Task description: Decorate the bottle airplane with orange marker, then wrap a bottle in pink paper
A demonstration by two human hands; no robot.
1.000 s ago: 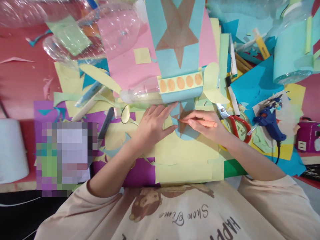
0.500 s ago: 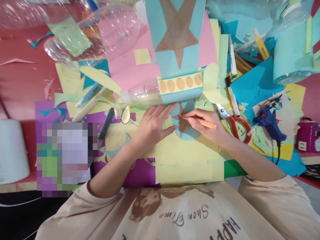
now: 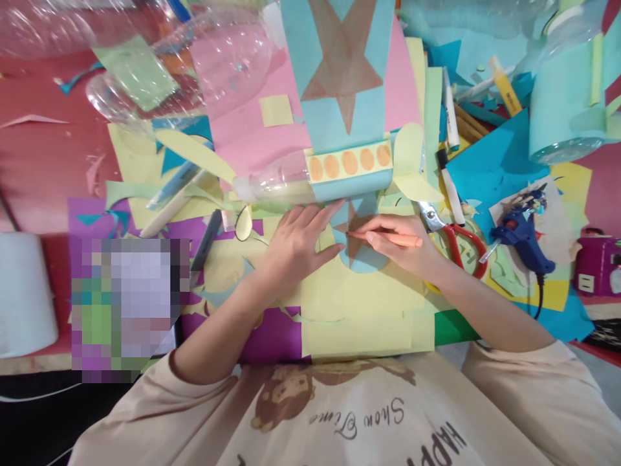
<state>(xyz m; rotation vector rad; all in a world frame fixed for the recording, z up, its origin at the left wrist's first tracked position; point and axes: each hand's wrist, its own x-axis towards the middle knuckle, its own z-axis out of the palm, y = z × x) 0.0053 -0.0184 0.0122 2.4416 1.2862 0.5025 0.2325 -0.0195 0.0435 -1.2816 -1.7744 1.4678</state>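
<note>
My right hand grips an orange pencil-like drawing tool, its tip on a brown star on a rounded piece of light-blue paper. Spread flat, my left hand presses beside that paper, index finger and thumb at its left edge. Just beyond lies a plastic bottle on its side, wrapped in blue paper with a cream strip of orange dots. Farther up, a blue sheet bears a larger brown star. Pale yellow paper lies beneath my hands.
Red-handled scissors and a blue glue gun lie to the right. A paper-wrapped bottle stands at the upper right. Markers and paper scraps are strewn about. Clear plastic bottles lie at the upper left.
My right hand and the drawing tool have shifted very slightly, the tip a little lower on the small star. My left hand has stayed put.
</note>
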